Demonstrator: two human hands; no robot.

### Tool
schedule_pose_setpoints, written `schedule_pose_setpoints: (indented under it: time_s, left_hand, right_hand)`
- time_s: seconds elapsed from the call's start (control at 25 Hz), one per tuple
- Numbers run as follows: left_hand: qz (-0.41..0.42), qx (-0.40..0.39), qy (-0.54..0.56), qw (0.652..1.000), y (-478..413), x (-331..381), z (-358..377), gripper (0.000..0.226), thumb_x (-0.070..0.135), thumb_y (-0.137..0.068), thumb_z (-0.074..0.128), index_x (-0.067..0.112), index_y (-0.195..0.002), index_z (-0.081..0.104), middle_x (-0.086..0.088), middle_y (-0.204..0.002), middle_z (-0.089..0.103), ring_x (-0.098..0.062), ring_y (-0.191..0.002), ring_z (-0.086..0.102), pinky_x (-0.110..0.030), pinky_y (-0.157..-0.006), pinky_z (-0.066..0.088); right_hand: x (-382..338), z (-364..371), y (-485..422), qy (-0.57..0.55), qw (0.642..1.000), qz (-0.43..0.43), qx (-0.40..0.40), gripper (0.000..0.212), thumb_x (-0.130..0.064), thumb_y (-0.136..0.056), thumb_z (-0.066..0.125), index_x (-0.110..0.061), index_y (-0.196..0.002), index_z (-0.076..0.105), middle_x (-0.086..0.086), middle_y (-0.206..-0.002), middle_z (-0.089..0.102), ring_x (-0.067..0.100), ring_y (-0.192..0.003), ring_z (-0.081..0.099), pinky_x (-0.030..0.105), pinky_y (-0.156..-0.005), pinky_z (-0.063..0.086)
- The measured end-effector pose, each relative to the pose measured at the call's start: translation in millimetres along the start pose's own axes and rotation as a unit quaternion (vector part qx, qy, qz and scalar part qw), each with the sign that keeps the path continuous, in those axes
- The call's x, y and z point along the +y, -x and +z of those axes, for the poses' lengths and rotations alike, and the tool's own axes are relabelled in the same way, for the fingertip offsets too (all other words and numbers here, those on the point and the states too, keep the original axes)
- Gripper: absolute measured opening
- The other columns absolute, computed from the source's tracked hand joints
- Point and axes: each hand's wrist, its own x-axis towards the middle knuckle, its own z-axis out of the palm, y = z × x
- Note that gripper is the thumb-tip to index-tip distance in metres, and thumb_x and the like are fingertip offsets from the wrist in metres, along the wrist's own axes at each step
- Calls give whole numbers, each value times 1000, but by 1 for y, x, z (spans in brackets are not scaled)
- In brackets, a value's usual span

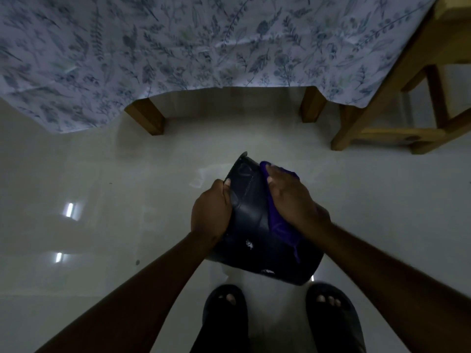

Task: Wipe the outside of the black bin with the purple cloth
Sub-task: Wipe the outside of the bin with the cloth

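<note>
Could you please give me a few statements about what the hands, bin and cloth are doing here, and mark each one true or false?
1. The right hand presses the purple cloth against the black bin. True.
2. The left hand hangs free of the bin. False: it grips the bin's side.
3. The bin stands on the table with the floral tablecloth. False: it is held in the hands, above the pale floor.
4. The person's feet wear dark slippers. True.
</note>
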Motion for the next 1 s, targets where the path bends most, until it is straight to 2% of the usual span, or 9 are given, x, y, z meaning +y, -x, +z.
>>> schedule_pose_setpoints:
  time_s: [0.12, 0.2, 0.32, 0.4, 0.52, 0.64, 0.84, 0.92, 1.0]
  left_hand:
    - [1, 19, -6, 1000, 1, -6, 2, 37, 38, -101, 27, 13, -84, 48, -11, -76, 63, -30, -68, 60, -32, -60, 41]
    - [7, 24, 18, 1000, 3, -5, 1, 39, 39, -101, 27, 14, -81, 48, -10, -75, 62, -28, -67, 59, -33, -61, 43]
    - [5, 22, 36, 999, 7, -1, -1, 37, 37, -102, 28, 17, -76, 46, -4, -70, 59, -24, -65, 58, -33, -60, 44]
    - [0, 14, 30, 999, 9, 0, -3, 36, 38, -102, 27, 19, -76, 44, -1, -68, 56, -25, -65, 59, -32, -60, 43]
    - [2, 27, -4, 1000, 4, -2, 0, 36, 39, -101, 26, 17, -79, 44, -9, -72, 60, -30, -66, 58, -33, -59, 42]
    - [6, 22, 1, 1000, 1, -2, 0, 37, 39, -101, 27, 16, -79, 44, -5, -71, 58, -26, -64, 56, -31, -59, 39]
    - [0, 5, 26, 1000, 0, 7, -5, 37, 42, -101, 25, 26, -72, 43, 0, -69, 59, -24, -66, 59, -33, -61, 43]
    - [2, 7, -1, 1000, -2, 7, -4, 37, 43, -101, 25, 27, -73, 44, 0, -69, 58, -25, -68, 60, -34, -62, 46]
    - [2, 13, -39, 999, -13, 13, -1, 40, 43, -101, 25, 19, -84, 53, -5, -77, 64, -27, -73, 61, -36, -67, 49]
  right_hand:
    - [-32, 23, 77, 120, 984, -125, 37, 52, -38, -99, 24, -27, -149, 20, -6, -157, 19, 24, -146, 15, 46, -113, 17]
    - [-28, 26, 64, 112, 979, -168, 32, 53, -42, -98, 20, -29, -149, 20, -6, -158, 21, 22, -146, 15, 44, -114, 16]
    - [-5, -4, -9, -9, 999, -48, -19, 50, -39, -102, 20, -23, -148, 28, 0, -155, 32, 21, -142, 30, 39, -115, 23]
    - [3, -6, -10, -34, 999, 10, -16, 48, -35, -102, 24, -21, -148, 30, 2, -153, 36, 22, -139, 36, 39, -114, 27]
    - [-18, 15, 65, 92, 990, -103, 34, 50, -36, -99, 24, -26, -149, 25, -5, -157, 26, 23, -145, 20, 45, -113, 19]
    - [-16, 17, 58, 98, 979, -180, 18, 51, -40, -100, 23, -29, -149, 21, -6, -158, 23, 20, -146, 16, 41, -114, 16]
    - [21, -12, -15, -99, 993, 35, -59, 46, -33, -104, 23, -21, -147, 31, 2, -153, 36, 22, -139, 36, 33, -113, 24]
    - [14, -2, 19, -33, 999, 21, -3, 48, -33, -102, 24, -22, -148, 29, 1, -153, 34, 21, -140, 33, 36, -113, 24]
    - [-5, 8, 62, 61, 995, -61, 41, 52, -38, -100, 21, -24, -149, 23, -4, -157, 24, 20, -144, 20, 42, -113, 19]
